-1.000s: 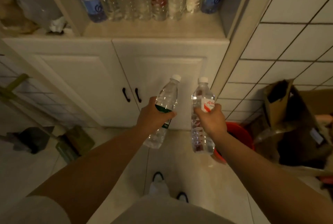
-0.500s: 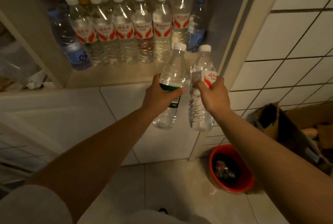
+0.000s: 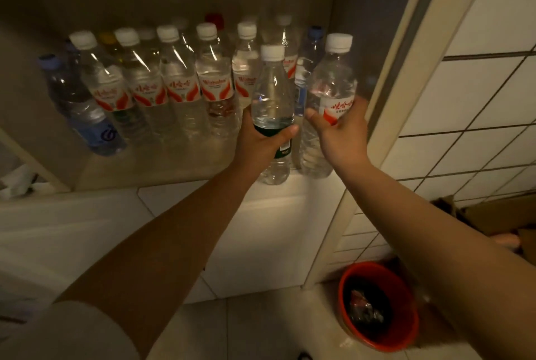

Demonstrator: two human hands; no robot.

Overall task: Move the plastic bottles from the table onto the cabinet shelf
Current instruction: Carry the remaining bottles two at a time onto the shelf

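Observation:
My left hand grips a clear bottle with a dark green label around its middle. My right hand grips a clear bottle with a red-and-white label. Both bottles stand upright at the right front of the cabinet shelf, their bases level with its front edge; whether they rest on it I cannot tell. Behind and to the left, several capped bottles stand in rows on the shelf.
The cabinet's right side wall is close beside my right hand. A blue-labelled bottle stands at the shelf's left end. White cabinet doors lie below. A red bucket and a cardboard box sit on the floor at right.
Both hands have lifted their bottles from in front of the cabinet doors up and forward to the shelf's right front. The view has tilted up toward the shelf.

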